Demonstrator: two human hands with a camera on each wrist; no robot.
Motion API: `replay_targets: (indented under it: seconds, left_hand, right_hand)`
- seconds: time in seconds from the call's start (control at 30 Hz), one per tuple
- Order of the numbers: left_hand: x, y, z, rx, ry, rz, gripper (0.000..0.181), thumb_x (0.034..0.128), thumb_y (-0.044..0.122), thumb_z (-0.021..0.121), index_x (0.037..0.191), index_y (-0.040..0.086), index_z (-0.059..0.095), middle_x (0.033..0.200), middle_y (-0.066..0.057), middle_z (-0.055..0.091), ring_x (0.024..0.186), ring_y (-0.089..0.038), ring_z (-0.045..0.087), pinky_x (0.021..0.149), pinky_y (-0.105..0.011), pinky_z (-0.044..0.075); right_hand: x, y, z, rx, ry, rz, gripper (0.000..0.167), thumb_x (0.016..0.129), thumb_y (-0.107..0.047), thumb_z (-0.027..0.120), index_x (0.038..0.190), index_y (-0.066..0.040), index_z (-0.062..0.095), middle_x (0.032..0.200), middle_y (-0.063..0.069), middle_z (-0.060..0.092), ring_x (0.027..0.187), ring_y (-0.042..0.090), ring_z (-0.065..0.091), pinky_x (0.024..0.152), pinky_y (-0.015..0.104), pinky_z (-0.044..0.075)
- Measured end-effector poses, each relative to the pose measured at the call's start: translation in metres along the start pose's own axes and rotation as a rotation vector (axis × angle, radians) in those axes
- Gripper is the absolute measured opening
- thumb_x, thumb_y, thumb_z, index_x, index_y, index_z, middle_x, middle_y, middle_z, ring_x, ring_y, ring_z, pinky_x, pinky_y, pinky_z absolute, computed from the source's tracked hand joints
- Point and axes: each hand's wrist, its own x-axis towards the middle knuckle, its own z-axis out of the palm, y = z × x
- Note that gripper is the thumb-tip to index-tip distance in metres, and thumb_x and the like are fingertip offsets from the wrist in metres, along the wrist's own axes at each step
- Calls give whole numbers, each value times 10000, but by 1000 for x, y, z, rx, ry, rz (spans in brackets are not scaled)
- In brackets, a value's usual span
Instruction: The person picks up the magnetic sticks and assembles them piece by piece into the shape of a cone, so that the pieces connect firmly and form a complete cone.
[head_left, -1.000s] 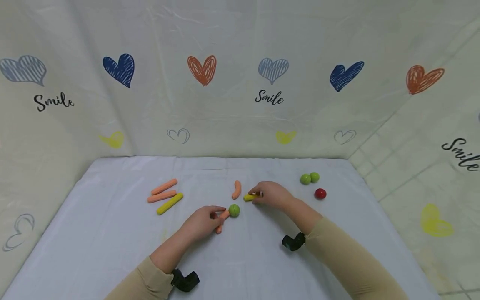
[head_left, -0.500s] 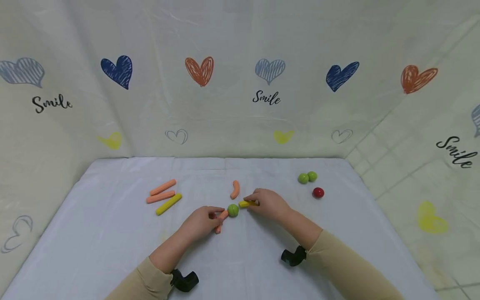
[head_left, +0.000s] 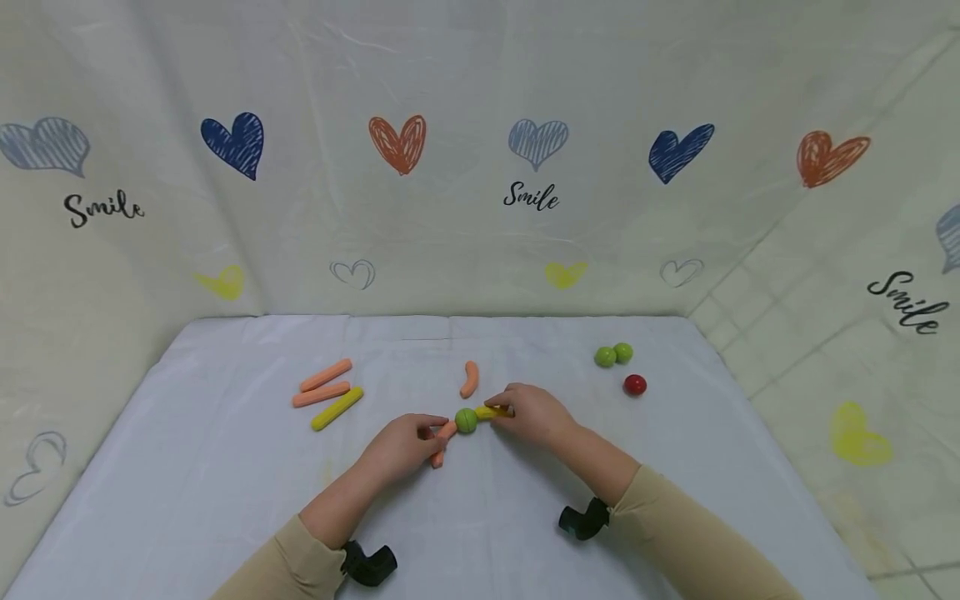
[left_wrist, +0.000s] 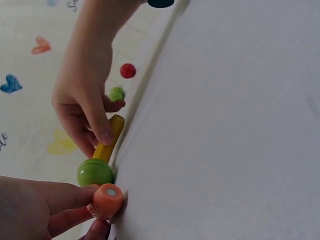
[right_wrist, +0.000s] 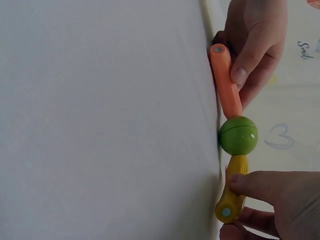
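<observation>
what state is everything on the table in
Held orange stick: pinched by left fingers
Held yellow stick: pinched by right fingers
Center green ball: touching both held sticks
Curved orange stick: lying loose
Two straight orange sticks: lying loose
Other yellow stick: lying loose
Green ball pair: side by side
Red ball: unheld

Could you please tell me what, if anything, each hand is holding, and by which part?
The left hand pinches the orange rod near its middle; the right hand pinches the yellow rod, also near its middle.
</observation>
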Motion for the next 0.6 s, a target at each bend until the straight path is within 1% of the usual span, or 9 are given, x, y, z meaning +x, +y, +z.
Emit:
replay_targets:
  seconds: [0.1, 0.2, 0.43, 0.6]
  left_hand:
    - [-1, 0, 0, 1, 9, -5, 363, 939, 271, 683, 1288, 170, 675, 990, 30, 640, 909, -164, 547, 799, -386, 464]
    - [-1, -1, 1, 2, 18, 3, 354, 943, 299, 682, 1276, 179, 679, 970, 30, 627, 900, -166, 544, 796, -387, 461]
    - [1, -3, 4, 22, 35, 22, 382, 929, 338, 694, 1277, 182, 667, 869, 28, 589, 798, -160, 531, 698, -346, 426]
    - [6, -3, 3, 40, 26, 33, 432, 930, 369, 690, 1319, 190, 634, 881, 23, 580, 763, -162, 527, 655, -333, 410]
  right_hand:
    - [-1, -1, 1, 16, 0, 7, 287, 881, -193, 765, 1167, -174, 751, 899, -69, 642, 787, 88, 562, 724, 291, 491]
    - [-2, -2, 2, 26, 2, 14, 286, 878, -186, 767, 1163, -171, 751, 902, -66, 644, 798, 94, 569, 734, 300, 497]
    - [-3, 0, 3, 31, -6, 13, 286, 885, -208, 763, 1170, -191, 744, 904, -73, 629, 805, 93, 557, 742, 297, 496]
    - [-5, 2, 1, 33, -11, 36, 311, 884, -248, 763, 1190, -203, 733, 908, -68, 610, 811, 105, 545, 747, 309, 492]
